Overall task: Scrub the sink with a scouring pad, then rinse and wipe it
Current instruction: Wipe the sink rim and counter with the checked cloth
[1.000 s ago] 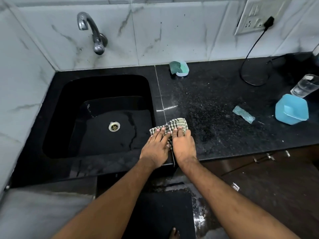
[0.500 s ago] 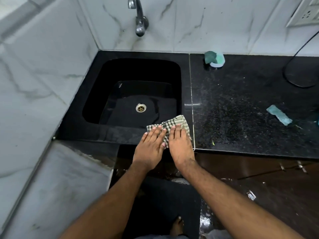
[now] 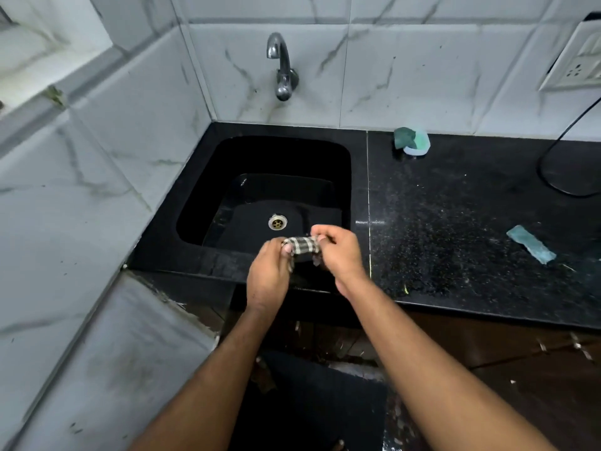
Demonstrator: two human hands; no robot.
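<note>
A black sink (image 3: 208, 190) with a metal drain (image 3: 277, 222) is set in the black counter, under a chrome tap (image 3: 282, 70) on the wall. A checked cloth (image 3: 303, 245) is bunched up just above the sink's front rim. My left hand (image 3: 268, 275) grips its left end and my right hand (image 3: 341, 253) pinches its right end. A green scouring pad (image 3: 404, 137) leans on a small pale dish (image 3: 419, 144) at the back of the counter, right of the sink.
A teal wrapper (image 3: 530, 244) lies on the speckled black counter (image 3: 455, 229) to the right. A black cable (image 3: 559, 157) loops from the wall socket (image 3: 582, 65). Marble tiles close the left side. A dark mat (image 3: 309, 402) covers the floor below.
The cloth was pressed flat on the sink's front rim under both open hands. Now both hands have gathered it and lifted it off the rim. The view has tilted up.
</note>
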